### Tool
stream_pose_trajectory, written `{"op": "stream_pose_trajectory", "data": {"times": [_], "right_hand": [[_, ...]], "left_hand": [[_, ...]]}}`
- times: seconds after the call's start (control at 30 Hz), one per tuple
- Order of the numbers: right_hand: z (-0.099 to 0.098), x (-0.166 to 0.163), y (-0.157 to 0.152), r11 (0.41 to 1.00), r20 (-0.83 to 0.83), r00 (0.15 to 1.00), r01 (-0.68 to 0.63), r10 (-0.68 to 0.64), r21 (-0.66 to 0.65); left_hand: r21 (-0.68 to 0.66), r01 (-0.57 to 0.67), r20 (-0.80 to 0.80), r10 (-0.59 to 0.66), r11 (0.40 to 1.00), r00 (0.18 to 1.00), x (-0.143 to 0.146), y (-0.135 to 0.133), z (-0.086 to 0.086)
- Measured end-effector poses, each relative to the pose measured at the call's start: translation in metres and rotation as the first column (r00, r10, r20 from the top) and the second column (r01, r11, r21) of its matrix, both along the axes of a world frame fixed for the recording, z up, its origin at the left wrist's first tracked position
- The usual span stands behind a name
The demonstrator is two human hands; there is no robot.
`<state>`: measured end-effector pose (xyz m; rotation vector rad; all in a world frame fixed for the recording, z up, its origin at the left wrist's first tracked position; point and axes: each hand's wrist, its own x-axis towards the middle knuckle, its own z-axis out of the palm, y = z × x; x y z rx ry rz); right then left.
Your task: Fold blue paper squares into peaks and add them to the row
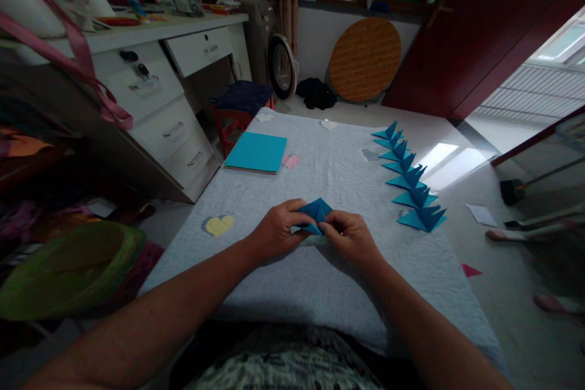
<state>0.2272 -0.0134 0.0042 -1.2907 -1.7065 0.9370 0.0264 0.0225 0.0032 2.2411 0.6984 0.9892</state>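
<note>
Between my two hands, just above the cloth near the table's front, is a partly folded piece of blue origami paper (316,209). My left hand (280,226) grips its left side, with the thumb and fingers closed on the paper. On the right, my right hand (348,233) pinches the paper's lower right part between thumb and fingertips. The paper has a pointed top and a raised flap in the middle; its underside is hidden. A row of several folded blue paper cranes (414,198) stands along the right side. Farther back on the left lies a stack of blue square paper (257,152).
A pale quilted cloth with heart patches covers the table (256,292). On the left stand a white desk (155,128) with drawers and a green-lined bin (73,268). Behind are a red stool (235,111) and an open washing machine (281,67).
</note>
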Motion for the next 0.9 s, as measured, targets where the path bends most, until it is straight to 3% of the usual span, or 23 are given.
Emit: {"op": "stream_pose_trajectory", "data": {"times": [0.2,0.4,0.57,0.7,0.9], "right_hand": [[0.001,0.006,-0.004,0.989,-0.240,0.965,-0.128,0.105,-0.081],[-0.004,0.001,-0.004,0.999,-0.281,0.959,-0.049,0.045,-0.007],[-0.001,-0.002,-0.004,0.984,-0.155,0.988,0.030,-0.002,0.177],[0.003,-0.002,-0.001,0.957,-0.049,0.999,0.001,0.013,0.290],[0.004,-0.002,0.001,0.954,0.030,1.000,-0.018,0.009,0.300]], "left_hand": [[-0.337,0.054,0.212,0.020,0.940,0.977,-0.002,0.010,0.001],[-0.505,0.084,0.319,0.095,0.859,0.943,-0.002,0.013,-0.007],[-0.477,0.076,0.308,0.086,0.876,0.947,-0.002,0.014,-0.010],[-0.401,0.041,0.259,0.071,0.915,0.963,-0.001,0.014,-0.009],[-0.287,-0.042,0.158,0.090,0.957,0.983,-0.001,0.013,-0.003]]}}
